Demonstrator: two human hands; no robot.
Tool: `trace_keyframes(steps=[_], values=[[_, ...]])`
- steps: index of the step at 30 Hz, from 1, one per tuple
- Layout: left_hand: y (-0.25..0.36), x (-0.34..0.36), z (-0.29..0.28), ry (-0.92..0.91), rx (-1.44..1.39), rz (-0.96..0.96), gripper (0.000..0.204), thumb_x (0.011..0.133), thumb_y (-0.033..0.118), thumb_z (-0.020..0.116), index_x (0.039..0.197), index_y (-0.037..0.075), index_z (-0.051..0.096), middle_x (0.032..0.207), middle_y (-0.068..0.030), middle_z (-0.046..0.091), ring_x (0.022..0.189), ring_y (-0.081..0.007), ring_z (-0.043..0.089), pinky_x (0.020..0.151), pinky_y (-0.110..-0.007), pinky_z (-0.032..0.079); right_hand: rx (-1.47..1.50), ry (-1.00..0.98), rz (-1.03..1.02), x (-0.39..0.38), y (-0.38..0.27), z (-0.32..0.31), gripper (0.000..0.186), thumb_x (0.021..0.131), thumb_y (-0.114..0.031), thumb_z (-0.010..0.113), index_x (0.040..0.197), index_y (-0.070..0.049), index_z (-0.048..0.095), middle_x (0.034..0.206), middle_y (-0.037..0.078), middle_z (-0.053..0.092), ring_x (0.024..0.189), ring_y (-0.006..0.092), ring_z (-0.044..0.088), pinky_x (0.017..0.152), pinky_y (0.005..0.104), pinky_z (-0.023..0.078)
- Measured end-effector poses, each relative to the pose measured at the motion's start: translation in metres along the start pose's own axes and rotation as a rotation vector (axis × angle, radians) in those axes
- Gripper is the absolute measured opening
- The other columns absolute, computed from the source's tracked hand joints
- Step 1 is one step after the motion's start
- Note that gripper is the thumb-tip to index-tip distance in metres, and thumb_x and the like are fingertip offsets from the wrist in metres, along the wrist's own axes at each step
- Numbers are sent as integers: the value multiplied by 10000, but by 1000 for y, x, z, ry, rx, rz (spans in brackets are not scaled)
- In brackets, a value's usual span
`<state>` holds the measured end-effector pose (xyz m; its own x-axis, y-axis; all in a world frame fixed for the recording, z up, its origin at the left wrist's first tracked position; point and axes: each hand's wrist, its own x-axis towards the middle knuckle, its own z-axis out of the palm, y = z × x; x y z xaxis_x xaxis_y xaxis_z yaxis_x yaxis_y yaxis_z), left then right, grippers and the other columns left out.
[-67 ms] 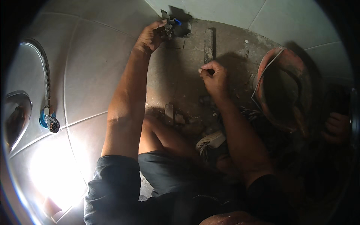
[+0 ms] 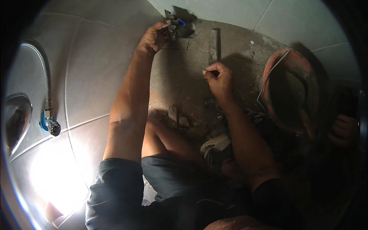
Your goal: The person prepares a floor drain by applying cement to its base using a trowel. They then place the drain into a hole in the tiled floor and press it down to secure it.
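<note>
My left hand [image 2: 154, 37] reaches to the far corner, thumb and fingers closed on a jagged grey piece [image 2: 173, 28], thin and broken-edged. That piece stands at the rim of a rough hole [image 2: 188, 30] in the floor, close to the wall. A short curved blue thing [image 2: 181, 23], like a bit of pipe or hose, shows inside. Above the floor, my right hand [image 2: 221, 79] is pinched, thumb against forefinger; whatever may be between the tips is too small to make out. Just beyond it lies a narrow, dirty grey bar [image 2: 213, 46].
An orange-red bucket [image 2: 285, 63] with a wire handle lies tilted at the right. Rubble [image 2: 184, 122] and a pale shoe [image 2: 215, 144] are near my legs. On the left tiled wall hang a braided hose [image 2: 46, 73] and a valve [image 2: 53, 125]. Another person's hand [image 2: 344, 130] shows at far right.
</note>
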<state>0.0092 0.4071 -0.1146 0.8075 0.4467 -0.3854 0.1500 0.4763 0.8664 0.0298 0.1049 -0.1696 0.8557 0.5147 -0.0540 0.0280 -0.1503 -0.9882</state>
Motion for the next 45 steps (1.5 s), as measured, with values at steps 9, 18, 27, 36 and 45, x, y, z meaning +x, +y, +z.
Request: trace_keyframes(steps=[9, 18, 27, 36, 45], values=[[5, 6, 1, -4, 62, -59, 442, 809, 317, 814, 1172, 97, 691, 1201, -112, 671, 1116, -286, 621, 1045, -523, 446, -75, -9, -31, -1, -13, -4, 120, 830, -62, 787, 888, -2, 701, 815, 132, 735, 772, 243, 728, 727, 361, 557], [11, 14, 4, 41, 102, -85, 433, 806, 327, 816, 1169, 118, 703, 1164, -88, 697, 1097, -283, 619, 1025, -528, 447, -127, -28, -20, -3, -25, -10, 120, 836, -86, 767, 897, -3, 706, 813, 130, 731, 767, 226, 718, 716, 360, 549], [7, 28, 0, 61, 245, -44, 451, 784, 354, 834, 1158, 122, 740, 1124, -55, 693, 1035, -248, 582, 957, -468, 446, -137, -51, 77, -3, -30, -9, 117, 843, -87, 771, 921, -19, 718, 823, 103, 732, 767, 191, 699, 716, 345, 538], [5, 32, 10, 32, 460, -21, 386, 748, 353, 845, 1041, 106, 796, 952, -35, 741, 795, -127, 578, 721, -301, 425, -149, -49, 89, -3, -32, -10, 117, 844, -98, 787, 907, -30, 717, 796, 68, 720, 749, 146, 672, 714, 319, 528], [-9, 50, 15, 98, 612, 95, 517, 669, 280, 905, 1062, -25, 766, 1048, -142, 743, 999, -261, 682, 878, -402, 520, -157, -59, 107, -2, -32, -10, 113, 845, -97, 783, 907, -30, 715, 821, 79, 729, 771, 160, 686, 723, 326, 531]])
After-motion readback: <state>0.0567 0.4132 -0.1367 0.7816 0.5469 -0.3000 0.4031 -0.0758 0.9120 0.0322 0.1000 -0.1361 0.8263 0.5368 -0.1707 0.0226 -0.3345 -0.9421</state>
